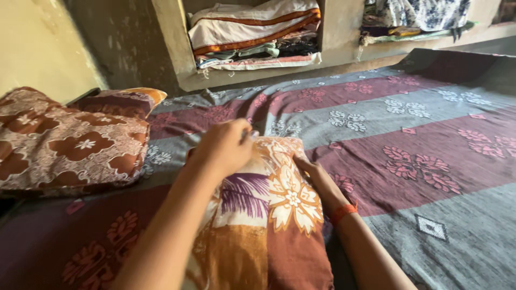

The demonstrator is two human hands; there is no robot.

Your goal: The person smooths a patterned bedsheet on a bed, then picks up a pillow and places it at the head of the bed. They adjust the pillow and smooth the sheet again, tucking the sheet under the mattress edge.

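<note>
We see the left hand (226, 146) closed on the top edge of the floral pillow (269, 215), while the right hand (314, 174) grips its right side on the striped bedsheet (430, 161).

A bed (430, 225) under a grey-and-maroon flowered sheet carries an orange floral pillow (269, 225) and brown patterned pillows (64, 145).

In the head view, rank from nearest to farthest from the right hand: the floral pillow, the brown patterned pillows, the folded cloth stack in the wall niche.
From the right hand:
1. Floral pillow, touching it.
2. Brown patterned pillows, far left.
3. Folded cloth stack, up in the niche.
</note>
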